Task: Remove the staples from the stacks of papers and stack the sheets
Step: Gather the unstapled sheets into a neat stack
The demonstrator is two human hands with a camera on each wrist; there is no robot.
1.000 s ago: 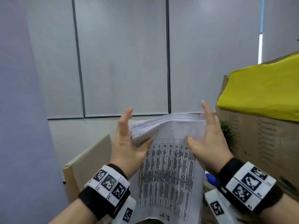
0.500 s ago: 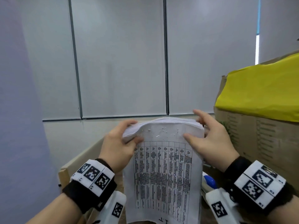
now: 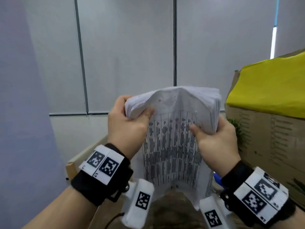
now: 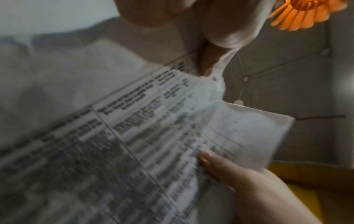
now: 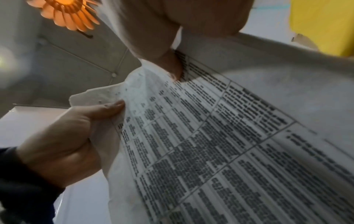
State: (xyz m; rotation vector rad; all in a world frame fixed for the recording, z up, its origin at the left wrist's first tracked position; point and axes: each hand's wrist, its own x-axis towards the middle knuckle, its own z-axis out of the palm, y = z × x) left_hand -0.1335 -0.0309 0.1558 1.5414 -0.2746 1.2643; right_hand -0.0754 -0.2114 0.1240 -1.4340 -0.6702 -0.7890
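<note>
1. While both hands hold it raised at centre of the head view, the stack of papers (image 3: 175, 142) stands upright, top edge at 12 o'clock, printed table facing the wearer.
2. Left hand (image 3: 127, 128): fingers curled round the top corner at 10 o'clock, thumb in front, bending it forward.
3. Right hand (image 3: 216, 139): thumb on the print, fingers behind the edge at 2 o'clock, gripping the sheets.
4. Step in hand, judged: checking the top margin for staples. Flex gently and keep both grips firm so no sheet slips or tears.
5. Wrist views alone show an orange ceiling lamp (image 4: 306, 13); only the head view shows the cardboard box (image 3: 270, 134) at 3 o'clock.
6. Staples: none distinguishable; small marks only.
</note>
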